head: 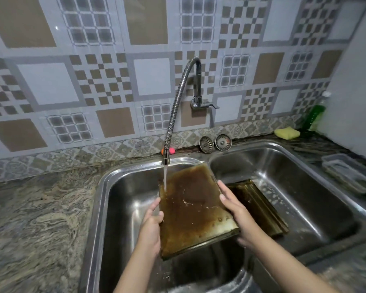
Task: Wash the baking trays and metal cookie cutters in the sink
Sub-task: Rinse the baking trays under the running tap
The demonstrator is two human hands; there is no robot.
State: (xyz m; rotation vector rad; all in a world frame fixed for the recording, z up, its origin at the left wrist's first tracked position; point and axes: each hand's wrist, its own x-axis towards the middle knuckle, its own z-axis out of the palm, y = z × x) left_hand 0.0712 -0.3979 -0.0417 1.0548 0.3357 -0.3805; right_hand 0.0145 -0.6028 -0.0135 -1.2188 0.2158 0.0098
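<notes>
Baking tray is held tilted over the left basin of the sink, its far-left corner under the tap stream, likely so rinse water sheets off. Left hand and right hand fingers grip opposite edges. Second tray lies in the right basin.

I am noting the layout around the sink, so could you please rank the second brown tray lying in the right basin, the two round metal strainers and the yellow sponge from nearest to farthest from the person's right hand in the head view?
From the right hand:
1. Second brown tray, right basin, just beside the hand.
2. Two round metal strainers, back ledge.
3. Yellow sponge, far right corner.
</notes>
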